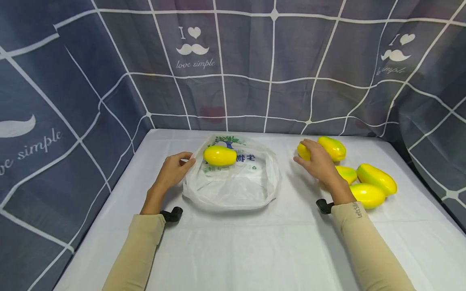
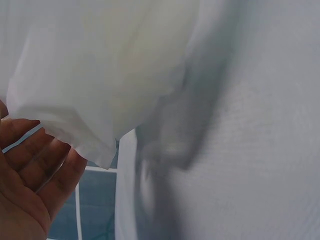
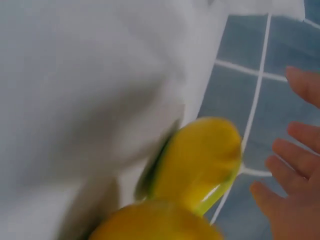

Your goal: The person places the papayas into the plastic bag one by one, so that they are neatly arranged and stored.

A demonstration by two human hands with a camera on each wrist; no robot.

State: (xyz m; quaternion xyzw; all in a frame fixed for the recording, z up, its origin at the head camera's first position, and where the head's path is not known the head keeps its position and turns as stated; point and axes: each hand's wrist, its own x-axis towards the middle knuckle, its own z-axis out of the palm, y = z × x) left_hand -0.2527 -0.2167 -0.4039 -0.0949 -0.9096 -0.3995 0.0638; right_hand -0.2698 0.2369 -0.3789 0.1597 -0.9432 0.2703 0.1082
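A white plastic bag (image 1: pixel 251 194) with green and blue print lies with its mouth spread wide on the table. Inside it, toward the upper left, rests a yellow mango (image 1: pixel 220 156). My left hand (image 1: pixel 174 169) pinches the bag's left rim between thumb and fingers; in the left wrist view the bag's edge (image 2: pixel 95 150) hangs over the fingers. To the right, my right hand (image 1: pixel 318 161) hovers over a mango (image 1: pixel 303 152) it partly covers in the head view. Its fingers are extended and apart from the mangoes (image 3: pixel 197 165) in the right wrist view.
Several more yellow-green mangoes (image 1: pixel 376 179) lie grouped beside and behind the right hand and forearm. A white cloth covers the table (image 1: pixel 233 250). A dark gridded curtain (image 1: pixel 247 97) stands along the back and both sides.
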